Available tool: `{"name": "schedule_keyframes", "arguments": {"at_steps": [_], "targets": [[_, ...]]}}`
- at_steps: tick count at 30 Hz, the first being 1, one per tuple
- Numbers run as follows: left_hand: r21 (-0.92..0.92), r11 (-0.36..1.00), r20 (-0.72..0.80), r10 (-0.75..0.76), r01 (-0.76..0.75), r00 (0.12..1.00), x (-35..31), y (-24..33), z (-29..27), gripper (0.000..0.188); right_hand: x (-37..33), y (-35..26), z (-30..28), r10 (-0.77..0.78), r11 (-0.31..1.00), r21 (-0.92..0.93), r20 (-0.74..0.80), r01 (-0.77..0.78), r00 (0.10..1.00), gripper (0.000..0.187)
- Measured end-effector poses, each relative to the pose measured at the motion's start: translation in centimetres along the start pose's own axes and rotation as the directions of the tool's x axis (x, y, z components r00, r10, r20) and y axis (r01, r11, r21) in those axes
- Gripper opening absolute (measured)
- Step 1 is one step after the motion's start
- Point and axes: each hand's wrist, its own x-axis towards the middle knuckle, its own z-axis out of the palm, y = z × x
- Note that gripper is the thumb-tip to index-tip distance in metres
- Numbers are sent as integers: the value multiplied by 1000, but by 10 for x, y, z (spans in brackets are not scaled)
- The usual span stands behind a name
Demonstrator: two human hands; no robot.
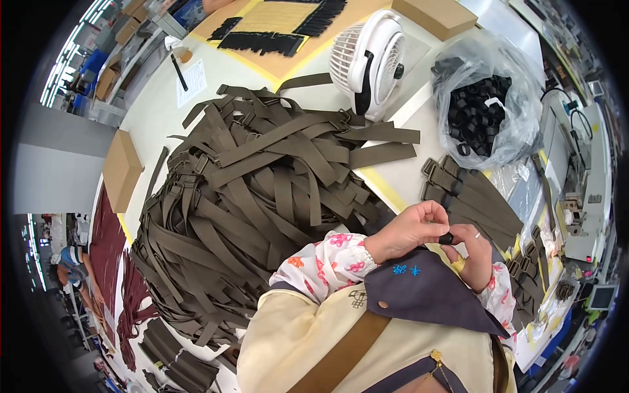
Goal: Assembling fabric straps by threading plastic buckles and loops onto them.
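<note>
left fingers (433, 213) and right fingers (464, 231) pinching likely black loop (446, 239), bag (523, 85) of black rings (481, 108)

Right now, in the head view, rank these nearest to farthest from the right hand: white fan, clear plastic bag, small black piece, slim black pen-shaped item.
From the right hand:
1. Small black piece: at its fingertips.
2. Clear plastic bag: beyond the hand.
3. White fan: farther, left of the bag.
4. Slim black pen-shaped item: far upper left.
</note>
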Motion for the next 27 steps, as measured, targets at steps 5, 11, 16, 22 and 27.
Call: {"name": "schedule_keyframes", "arguments": {"at_steps": [5,11,16,22,27], "targets": [[974,226,-117,504,1,856,-32,94,-41,22,14,24,-11,40,997,64,-60,-37,997,26],[228,-654,109,754,722,648,-142,175,-135,34,2,59,-28,428,770,533,-21,-352,904,14],[366,-535,-160,770,762,617,-166,204,-128,15,16,75,-31,335,823,461,76,-331,939,19],[677,-382,40,873,629,487,-134,215,12,13,32,87,-29,264,836,481,70,-265,962,23],[980,-83,183,743,-183,644,-59,169,58,21,53,73,-23,220,554,793,154,-253,963,23]]}}
